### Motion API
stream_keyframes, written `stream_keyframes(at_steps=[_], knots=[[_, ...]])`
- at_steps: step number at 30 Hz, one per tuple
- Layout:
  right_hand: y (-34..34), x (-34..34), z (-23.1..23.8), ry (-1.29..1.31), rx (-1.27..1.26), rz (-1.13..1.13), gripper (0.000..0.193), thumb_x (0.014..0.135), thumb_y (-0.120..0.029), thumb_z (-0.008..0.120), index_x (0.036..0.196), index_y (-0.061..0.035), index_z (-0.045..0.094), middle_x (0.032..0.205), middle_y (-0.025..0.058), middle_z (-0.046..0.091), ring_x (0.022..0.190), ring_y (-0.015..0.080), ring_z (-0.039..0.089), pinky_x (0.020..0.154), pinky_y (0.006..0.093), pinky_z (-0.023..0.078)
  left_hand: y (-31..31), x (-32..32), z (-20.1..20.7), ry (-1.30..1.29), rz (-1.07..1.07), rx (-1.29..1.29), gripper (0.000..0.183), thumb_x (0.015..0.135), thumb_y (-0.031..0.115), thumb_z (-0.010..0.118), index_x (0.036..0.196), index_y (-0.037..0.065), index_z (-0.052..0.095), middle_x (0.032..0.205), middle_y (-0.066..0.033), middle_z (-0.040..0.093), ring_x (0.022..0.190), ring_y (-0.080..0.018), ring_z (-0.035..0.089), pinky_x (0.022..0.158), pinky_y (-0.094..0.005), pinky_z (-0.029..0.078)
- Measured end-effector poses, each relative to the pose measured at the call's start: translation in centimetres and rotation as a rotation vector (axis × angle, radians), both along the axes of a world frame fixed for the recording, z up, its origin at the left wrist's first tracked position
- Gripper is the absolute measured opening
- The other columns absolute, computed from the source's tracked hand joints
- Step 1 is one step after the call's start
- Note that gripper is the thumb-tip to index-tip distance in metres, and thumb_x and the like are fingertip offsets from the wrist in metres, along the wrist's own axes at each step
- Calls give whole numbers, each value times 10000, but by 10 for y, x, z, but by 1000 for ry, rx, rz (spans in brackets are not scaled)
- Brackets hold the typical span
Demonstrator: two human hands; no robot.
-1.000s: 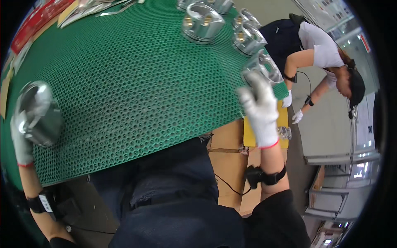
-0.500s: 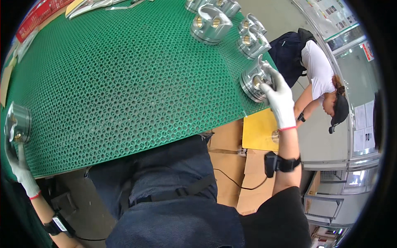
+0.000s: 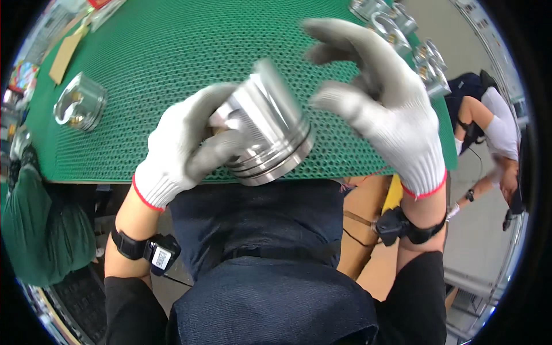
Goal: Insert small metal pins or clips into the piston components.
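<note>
A shiny metal piston [image 3: 276,123] is tilted in front of my body, over the near edge of the green mesh mat [image 3: 172,57]. Its ringed end points down. My left hand [image 3: 187,135], in a white knit glove with a red cuff, grips its side, thumb toward me. My right hand [image 3: 388,95], gloved alike, hovers to the right of the piston with fingers curved and apart, and nothing in it. Motion blurs the piston's upper edge and my right fingers. Another piston [image 3: 86,103] stands on the mat at the left.
Several pistons [image 3: 397,31] stand along the mat's far right edge. Beyond them a person in a white shirt [image 3: 500,118] bends over. Brown cardboard [image 3: 368,207] lies below the table's near edge. At the left are a tan card strip [image 3: 65,57] and dark green cloth [image 3: 46,230].
My right hand has left the right edge and come inward, its fingers now apart. My left hand has left the piston at the far left and now grips one in front of me. The view has shifted.
</note>
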State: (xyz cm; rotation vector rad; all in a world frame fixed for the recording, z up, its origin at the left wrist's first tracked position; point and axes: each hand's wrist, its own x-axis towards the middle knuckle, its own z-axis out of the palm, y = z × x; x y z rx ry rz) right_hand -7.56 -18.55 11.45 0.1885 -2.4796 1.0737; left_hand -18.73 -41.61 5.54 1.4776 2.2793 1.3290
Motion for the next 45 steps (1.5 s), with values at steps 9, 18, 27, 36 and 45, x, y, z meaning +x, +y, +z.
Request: stream_keyframes(at_steps=[9, 18, 27, 36, 45], knots=[[6, 35, -109, -78, 534, -281, 145, 848, -205, 676, 960, -115, 654, 941, 98, 644, 706, 290, 642, 639, 366, 508, -67, 34, -84, 301, 157, -42, 392, 774, 201, 790, 1112, 55, 655, 995, -101, 707, 879, -278, 694, 803, -326, 538], [3, 27, -117, -41, 535, -299, 144, 814, -153, 703, 943, -105, 659, 901, 94, 638, 693, 284, 636, 626, 371, 508, -53, 42, -74, 102, 489, 212, 414, 754, 164, 787, 1116, 33, 634, 993, -100, 690, 919, -293, 679, 828, -367, 533], [-1, 30, -117, -21, 545, -310, 120, 819, -198, 701, 913, -135, 662, 816, 66, 603, 647, 264, 612, 590, 373, 503, -59, -17, -53, 596, 615, 252, 604, 693, 247, 847, 1187, 29, 576, 1302, -137, 553, 1125, -344, 599, 1005, -446, 483], [-11, 49, -88, -29, -163, -24, 103, 826, -84, 615, 854, -5, 675, 785, 141, 672, 697, 296, 667, 644, 347, 527, 13, 20, 21, 696, 108, -179, 441, 675, 131, 702, 1100, 36, 637, 1154, -127, 652, 1111, -340, 611, 1005, -445, 469], [-33, 28, -73, -340, -402, -28, 205, 887, -185, 604, 925, 5, 672, 792, 162, 650, 723, 314, 649, 669, 358, 511, 28, 33, 14, 784, 151, -222, 440, 698, 193, 724, 1114, 77, 639, 1143, -90, 658, 1138, -308, 602, 1009, -450, 464]])
